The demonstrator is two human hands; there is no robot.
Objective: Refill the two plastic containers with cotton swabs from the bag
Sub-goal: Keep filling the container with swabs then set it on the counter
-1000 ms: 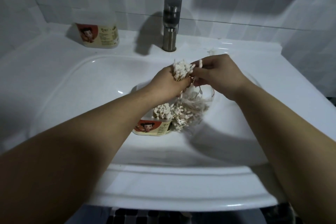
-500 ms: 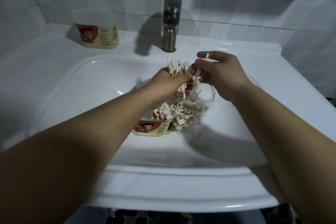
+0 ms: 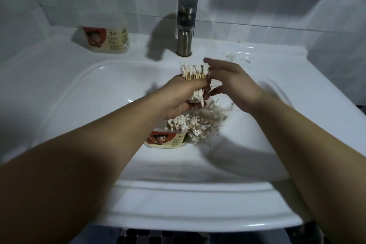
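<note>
In the head view, the left hand (image 3: 182, 95) grips a swab bundle (image 3: 195, 73) over the middle of the sink (image 3: 99, 89), the right hand (image 3: 237, 85) is spread, blurred, just beside it, a near container (image 3: 168, 138) touches the bag (image 3: 210, 121) below, and a far container (image 3: 107, 39) stands at the back-left corner.

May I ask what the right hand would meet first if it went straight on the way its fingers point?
Probably the bundle of cotton swabs held in the left hand; the right hand points its fingers at it, but blur hides contact.
</note>
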